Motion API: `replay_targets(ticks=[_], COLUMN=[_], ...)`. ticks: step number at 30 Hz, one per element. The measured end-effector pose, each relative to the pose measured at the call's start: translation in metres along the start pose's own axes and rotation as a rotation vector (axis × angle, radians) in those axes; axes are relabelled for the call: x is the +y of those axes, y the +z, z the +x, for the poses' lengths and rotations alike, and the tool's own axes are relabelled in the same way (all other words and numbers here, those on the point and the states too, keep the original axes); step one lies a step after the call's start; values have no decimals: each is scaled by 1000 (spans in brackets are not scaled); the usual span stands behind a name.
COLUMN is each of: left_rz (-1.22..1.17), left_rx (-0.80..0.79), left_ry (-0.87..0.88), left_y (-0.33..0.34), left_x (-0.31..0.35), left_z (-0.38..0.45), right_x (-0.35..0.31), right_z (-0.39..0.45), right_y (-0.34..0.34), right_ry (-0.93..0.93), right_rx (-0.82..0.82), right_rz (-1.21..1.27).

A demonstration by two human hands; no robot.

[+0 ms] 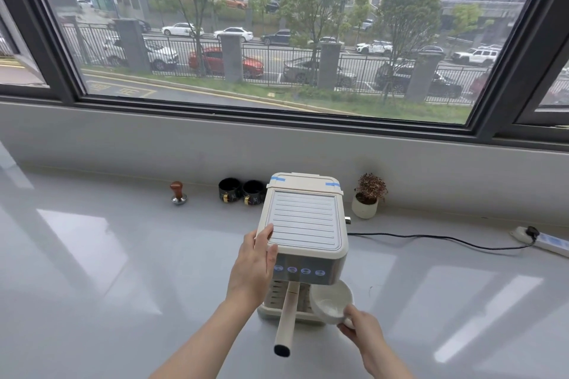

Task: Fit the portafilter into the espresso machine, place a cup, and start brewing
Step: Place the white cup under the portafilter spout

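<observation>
A cream espresso machine stands on the grey counter, four blue lit buttons on its front panel. The portafilter sits under the brew head, its long cream handle sticking out toward me. My left hand rests against the machine's top left front corner, thumb on the ribbed top plate. My right hand holds a white cup by its handle. The cup is tilted at the machine's front right, next to the drip tray.
A wooden-handled tamper and two black cups stand by the wall left of the machine. A small potted plant stands to its right. A black cable runs to a power strip at far right.
</observation>
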State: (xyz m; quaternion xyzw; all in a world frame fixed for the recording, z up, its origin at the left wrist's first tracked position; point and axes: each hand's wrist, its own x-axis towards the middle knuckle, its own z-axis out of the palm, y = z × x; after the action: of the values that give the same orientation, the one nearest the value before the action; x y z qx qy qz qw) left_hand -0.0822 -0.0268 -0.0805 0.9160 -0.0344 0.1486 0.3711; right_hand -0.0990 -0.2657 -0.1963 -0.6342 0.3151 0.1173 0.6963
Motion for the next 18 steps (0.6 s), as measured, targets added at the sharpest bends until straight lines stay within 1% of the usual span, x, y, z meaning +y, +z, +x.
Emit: replay_targets(ticks=[11, 18], left_rz=[-4, 20], left_rx=[-8, -6], left_ry=[12, 21], left_y=[-1, -1], left_x=[-2, -6], left_z=[1, 2], right_x=[4, 3], right_z=[7, 9], right_y=[45, 64], right_ry=[39, -4], right_rx=[-60, -109], right_rz=[-101, -131])
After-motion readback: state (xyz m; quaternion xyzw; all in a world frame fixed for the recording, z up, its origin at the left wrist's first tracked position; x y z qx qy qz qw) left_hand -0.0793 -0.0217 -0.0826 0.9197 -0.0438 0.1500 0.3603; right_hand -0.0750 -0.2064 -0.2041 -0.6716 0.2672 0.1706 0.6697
